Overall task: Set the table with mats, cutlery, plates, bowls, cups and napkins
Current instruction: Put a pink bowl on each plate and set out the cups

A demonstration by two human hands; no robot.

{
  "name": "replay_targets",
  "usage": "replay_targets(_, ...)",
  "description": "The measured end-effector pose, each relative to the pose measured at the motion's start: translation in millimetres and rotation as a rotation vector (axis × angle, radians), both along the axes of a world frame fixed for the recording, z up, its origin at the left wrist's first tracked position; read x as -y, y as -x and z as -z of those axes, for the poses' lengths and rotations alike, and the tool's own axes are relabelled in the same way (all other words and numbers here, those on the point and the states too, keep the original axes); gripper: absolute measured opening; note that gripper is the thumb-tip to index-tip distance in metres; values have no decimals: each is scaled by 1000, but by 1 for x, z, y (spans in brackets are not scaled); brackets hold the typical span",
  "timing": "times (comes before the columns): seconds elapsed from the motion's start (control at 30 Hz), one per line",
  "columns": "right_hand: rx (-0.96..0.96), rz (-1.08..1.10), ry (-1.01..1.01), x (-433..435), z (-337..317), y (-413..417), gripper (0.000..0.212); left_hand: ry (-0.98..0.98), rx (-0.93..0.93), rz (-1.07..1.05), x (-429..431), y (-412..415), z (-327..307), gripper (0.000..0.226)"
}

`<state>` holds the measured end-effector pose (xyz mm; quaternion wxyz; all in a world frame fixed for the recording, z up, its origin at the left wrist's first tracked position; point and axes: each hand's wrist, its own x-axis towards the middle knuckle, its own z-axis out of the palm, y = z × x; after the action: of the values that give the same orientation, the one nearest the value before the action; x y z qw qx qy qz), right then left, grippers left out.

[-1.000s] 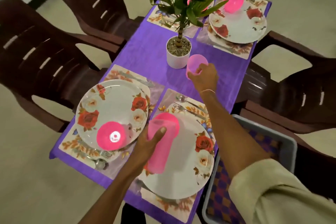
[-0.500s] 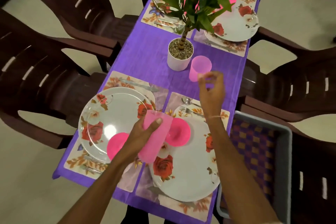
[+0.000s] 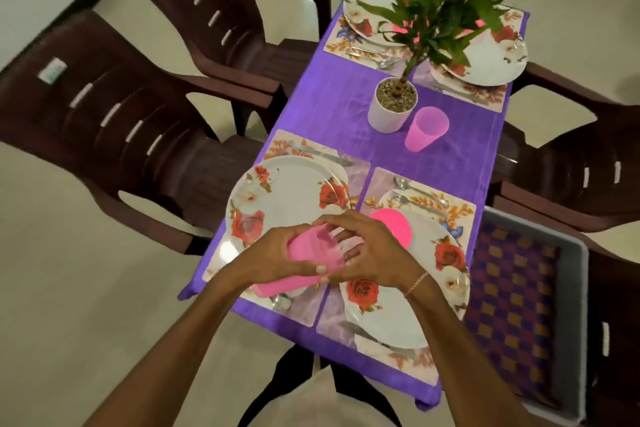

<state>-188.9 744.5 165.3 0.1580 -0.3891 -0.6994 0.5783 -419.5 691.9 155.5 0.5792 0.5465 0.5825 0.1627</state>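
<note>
Overhanging potted plant (image 3: 390, 114) beside lone cup (image 3: 426, 130)

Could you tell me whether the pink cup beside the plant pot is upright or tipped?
Upright: the pale pink plastic cup stands on its narrow base on the purple tablecloth, open rim facing up.

We see a potted plant (image 3: 391, 111) at twelve o'clock on a purple tablecloth (image 3: 332, 104). One brown chair (image 3: 114, 121) stands at nine o'clock, a second chair (image 3: 221, 10) at eleven, a third chair (image 3: 571, 166) at three. A grey tub (image 3: 582, 288) at four o'clock holds checked cloth (image 3: 512, 305).
</note>
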Motion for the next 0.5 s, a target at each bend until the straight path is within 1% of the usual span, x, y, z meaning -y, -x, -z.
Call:
replay_targets(0.07, 5, -14, -39, 2, -7, 12, 84, -47, -32, -45, 14, 7, -6, 73)
replay_targets(0.13, -1, -27, -43, 1, -10, 22, 78, -109, -106, -87, 25, 17, -10, 84)
replay_targets(0.2, -19, -40, -28, -1, -14, 30, 80, -165, -197, -144, 35, 33, -11, 93)
replay_targets(0.23, -38, -67, -23, -2, -15, 34, 87, -174, -214, -163, 38, 42, -11, 96)
replay_targets(0.3, -80, -159, 15, 0, -21, 43, 108, -148, -201, -181, 43, 56, -13, 97)
replay_targets(0.33, -96, -200, 26, 1, -24, 47, 113, -137, -192, -179, 43, 62, -15, 97)
replay_targets(0.37, -103, -224, 13, 0, -24, 50, 111, -135, -181, -175, 43, 66, -16, 96)
replay_targets(0.47, -15, -172, -90, -7, -25, 62, 85, -143, -127, -167, 40, 76, -15, 91)
replay_targets(0.5, 15, -154, -106, -9, -24, 67, 86, -139, -99, -176, 37, 81, -13, 90)
